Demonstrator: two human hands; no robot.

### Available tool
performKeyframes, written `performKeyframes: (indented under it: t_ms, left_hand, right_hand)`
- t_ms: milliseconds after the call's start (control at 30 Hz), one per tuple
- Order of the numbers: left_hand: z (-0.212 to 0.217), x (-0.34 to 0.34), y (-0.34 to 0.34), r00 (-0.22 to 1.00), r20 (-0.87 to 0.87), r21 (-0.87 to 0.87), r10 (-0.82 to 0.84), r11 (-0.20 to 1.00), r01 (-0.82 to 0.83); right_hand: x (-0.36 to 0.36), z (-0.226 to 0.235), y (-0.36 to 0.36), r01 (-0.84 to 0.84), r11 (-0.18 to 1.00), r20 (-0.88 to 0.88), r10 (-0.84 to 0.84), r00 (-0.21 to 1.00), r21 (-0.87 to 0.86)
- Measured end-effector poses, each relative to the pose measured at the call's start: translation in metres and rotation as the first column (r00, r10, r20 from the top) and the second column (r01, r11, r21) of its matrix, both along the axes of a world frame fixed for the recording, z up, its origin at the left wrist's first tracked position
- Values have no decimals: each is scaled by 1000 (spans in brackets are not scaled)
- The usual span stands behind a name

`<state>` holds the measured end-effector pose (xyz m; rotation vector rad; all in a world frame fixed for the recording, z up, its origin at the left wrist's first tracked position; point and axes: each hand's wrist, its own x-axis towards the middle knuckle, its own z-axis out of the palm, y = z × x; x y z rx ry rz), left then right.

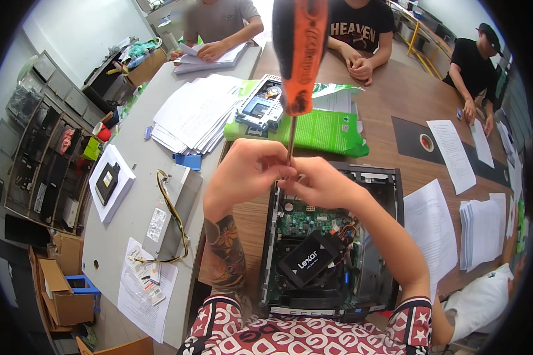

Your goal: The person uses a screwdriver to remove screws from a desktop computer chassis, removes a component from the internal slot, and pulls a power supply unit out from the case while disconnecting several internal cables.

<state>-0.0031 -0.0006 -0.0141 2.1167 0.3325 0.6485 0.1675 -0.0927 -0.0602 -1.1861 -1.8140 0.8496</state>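
A screwdriver (pixel 302 65) with an orange and black handle stands upright close before me, its shaft pointing down. My left hand (pixel 246 174) is closed, its fingers pinching the lower end of the shaft. My right hand (pixel 326 183) is closed too, fingertips meeting the left ones at the tip; whatever it pinches is hidden. Below both hands lies an open desktop computer case (pixel 395 236) with a green motherboard (pixel 305 222) and bundled cables (pixel 350 231). A black solid-state drive (pixel 308 258) rests tilted inside, over the near part of the case.
Left of the case lies a metal power supply (pixel 175 207) with a yellow-black cable. Beyond are a drive in a caddy (pixel 260 103), a green bag (pixel 331 130) and paper stacks (pixel 189 112). More papers (pixel 429 231) lie right. Other people sit around the table.
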Motion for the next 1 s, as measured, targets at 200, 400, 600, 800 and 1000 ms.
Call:
performKeyframes:
  t_ms: [200, 400, 600, 800, 1000]
  left_hand:
    - [1, 5, 0, 1000, 11, 21, 13, 1000, -13]
    - [3, -9, 12, 990, -57, -63, -130, 990, 126]
    - [33, 8, -14, 725, 684, -387, -78, 804, 451]
    - [106, 28, -44, 824, 496, -84, 275, 959, -269]
    - [107, 47, -37, 782, 519, -373, 346, 915, -157]
  right_hand:
    - [9, 1, 0, -6, 999, -115, 2, 993, -41]
    - [-5, 1, -1, 58, 997, -87, -54, 995, 49]
    - [-5, -10, 3, 79, 973, -9, -78, 997, 215]
    - [-5, -9, 2, 61, 965, 125, -95, 988, 255]
    - [-10, -5, 1, 48, 965, 126, -83, 989, 258]
